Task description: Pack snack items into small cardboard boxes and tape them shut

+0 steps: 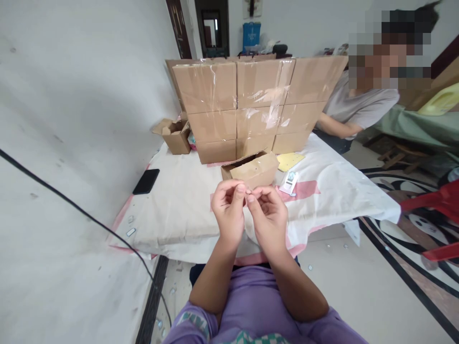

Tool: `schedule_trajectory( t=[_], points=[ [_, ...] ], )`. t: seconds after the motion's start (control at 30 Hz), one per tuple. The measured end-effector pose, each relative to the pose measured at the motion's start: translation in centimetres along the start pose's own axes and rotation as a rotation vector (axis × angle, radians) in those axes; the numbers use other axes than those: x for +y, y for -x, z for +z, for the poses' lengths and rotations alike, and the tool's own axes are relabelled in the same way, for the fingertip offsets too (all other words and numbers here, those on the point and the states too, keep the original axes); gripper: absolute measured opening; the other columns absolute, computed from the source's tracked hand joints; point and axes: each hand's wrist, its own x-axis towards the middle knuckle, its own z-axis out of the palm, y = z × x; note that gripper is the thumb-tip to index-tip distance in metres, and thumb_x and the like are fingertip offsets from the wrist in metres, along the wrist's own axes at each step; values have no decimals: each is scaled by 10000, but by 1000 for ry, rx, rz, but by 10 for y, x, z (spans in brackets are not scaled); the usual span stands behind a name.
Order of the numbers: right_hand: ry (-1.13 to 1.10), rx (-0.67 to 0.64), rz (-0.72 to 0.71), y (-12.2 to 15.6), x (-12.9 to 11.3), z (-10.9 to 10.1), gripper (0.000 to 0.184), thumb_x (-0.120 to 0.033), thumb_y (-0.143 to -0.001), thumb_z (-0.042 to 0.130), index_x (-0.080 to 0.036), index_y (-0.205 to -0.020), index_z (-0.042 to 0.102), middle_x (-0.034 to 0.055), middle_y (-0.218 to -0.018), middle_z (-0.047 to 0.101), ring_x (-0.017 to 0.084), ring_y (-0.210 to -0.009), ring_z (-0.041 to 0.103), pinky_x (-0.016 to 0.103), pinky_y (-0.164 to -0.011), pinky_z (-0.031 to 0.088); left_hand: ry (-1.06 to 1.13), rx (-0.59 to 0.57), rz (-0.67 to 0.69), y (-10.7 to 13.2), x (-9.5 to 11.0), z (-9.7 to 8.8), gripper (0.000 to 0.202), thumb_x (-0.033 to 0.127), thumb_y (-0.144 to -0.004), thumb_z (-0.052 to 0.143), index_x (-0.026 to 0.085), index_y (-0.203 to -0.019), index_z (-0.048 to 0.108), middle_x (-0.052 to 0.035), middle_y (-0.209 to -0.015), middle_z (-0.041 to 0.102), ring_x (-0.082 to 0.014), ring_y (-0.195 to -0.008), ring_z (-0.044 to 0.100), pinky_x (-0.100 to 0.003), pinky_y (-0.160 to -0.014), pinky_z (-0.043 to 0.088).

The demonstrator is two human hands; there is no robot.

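Observation:
My left hand and my right hand meet fingertip to fingertip above the near part of the table. Both are closed in a pinch, thumbs against the index fingers. Whatever is between the fingertips is too small to make out. Just beyond them a small open cardboard box lies on the cloth, its inside dark. To the right of my right hand is a small white packet with a printed label. Behind that packet lies a flat yellow sheet.
A wall of taped cardboard boxes stands across the table's back. At its left is an open carton; a black phone lies nearer. Another person sits behind at the right. A black cable crosses at left; a red chair stands right.

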Motion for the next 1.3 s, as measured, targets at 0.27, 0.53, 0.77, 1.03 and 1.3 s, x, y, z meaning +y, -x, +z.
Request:
schedule_trajectory(
  t=[0.27, 0.53, 0.77, 1.03, 1.3],
  points=[
    [12, -96, 93, -4, -4, -1, 185, -318, -978, 605, -216, -848, 521, -54, -711, 492, 92, -589, 450, 207, -549, 412, -74, -34, -7, -5, 1, -8, 134, 349, -938, 743, 218, -944, 715, -8, -851, 699, -106, -712, 649, -201, -619, 527],
    [-9, -150, 152, -4, 1, -2, 179, -321, -979, 588, -217, -853, 514, -60, -708, 473, 92, -576, 419, 218, -547, 388, -143, -79, -62, -10, 6, -13, 161, 375, -932, 746, 216, -936, 718, -13, -844, 702, -113, -740, 649, -196, -629, 491],
    [486, 54, -287, -55, 45, -40, 356, -322, -1003, 524, -216, -1340, 571, 110, -1171, 682, 234, -1104, 652, 416, -947, 535, -112, 115, -70, -42, 11, -43, 255, 419, -888, 775, 202, -915, 644, 25, -739, 625, -49, -505, 406, -181, -469, 300],
    [1252, -567, -250, -151, 101, -41, 927, -459, -936, 627, -191, -1689, 158, 147, -1761, 109, 400, -1629, -21, 735, -1243, -9, -178, 94, -151, -54, -4, -52, 292, 443, -854, 788, 195, -897, 639, 32, -661, 607, -44, -474, 360, -175, -459, 275],
    [1225, -686, -185, -149, 114, -29, 444, -426, -1099, 390, -177, -1367, 643, 143, -1494, 591, 305, -1368, 500, 532, -1195, 270, -355, -3, -262, -76, -54, -39, 250, 405, -816, 753, 179, -895, 678, 18, -657, 642, -87, -525, 505, -200, -509, 354]
  ],
)
